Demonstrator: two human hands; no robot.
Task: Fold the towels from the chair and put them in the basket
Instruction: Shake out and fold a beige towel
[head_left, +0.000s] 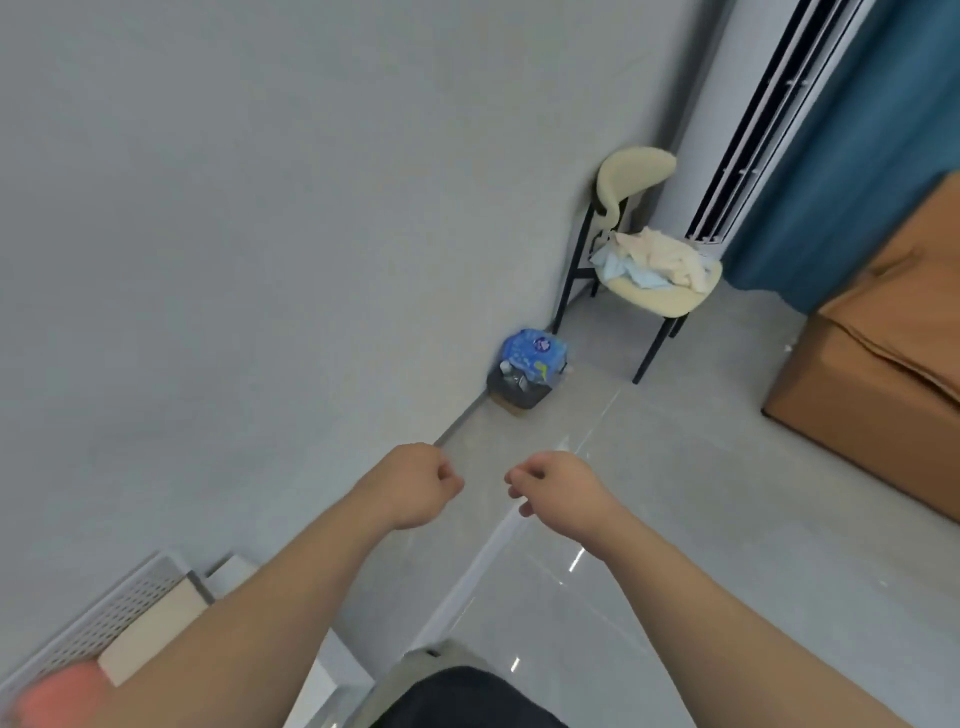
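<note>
cream and pale blue towels (652, 260) are seen heaped loosely on the seat of the cream chair (636, 174), which is set against the grey wall (260, 208) in the far corner, well apart from both hands, with a dark bin (519, 392) topped by a blue packet (532, 353) nearer on the floor. the left hand (415, 486) and the right hand (558, 491) are held out side by side, each clenched with nothing grasped. the white perforated basket (104, 618) is found at the lower left edge, beside the left forearm.
</note>
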